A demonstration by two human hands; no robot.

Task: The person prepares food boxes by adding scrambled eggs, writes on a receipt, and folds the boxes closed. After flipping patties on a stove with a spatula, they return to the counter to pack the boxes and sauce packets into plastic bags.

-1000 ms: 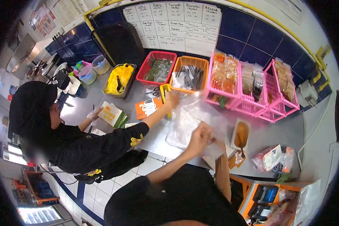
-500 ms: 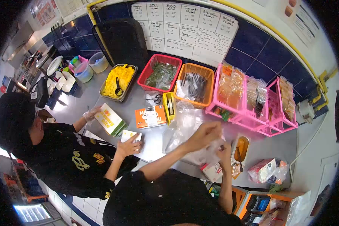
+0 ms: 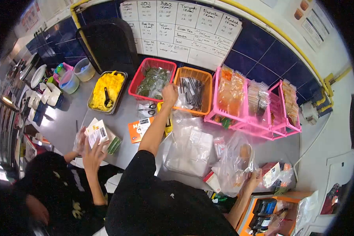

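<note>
At the lower right of the frame, the person's right hand [image 3: 256,179] pinched the edge of a clear plastic bag [image 3: 234,167] that sagged over the steel counter [image 3: 67,118]. The film looked light, limp and slippery, and was likely best gripped at its open rim. Just left of it lay a stack of flat bags [image 3: 190,147]. At lower left, a co-worker's hand [image 3: 91,151] held up a printed card [image 3: 96,131]. Farther off, at upper centre, the left hand [image 3: 170,94] was curled between the red basket [image 3: 157,60] and the orange basket [image 3: 192,70]; whether it held anything could not be told. A whiteboard [image 3: 185,31] hung behind.
</note>
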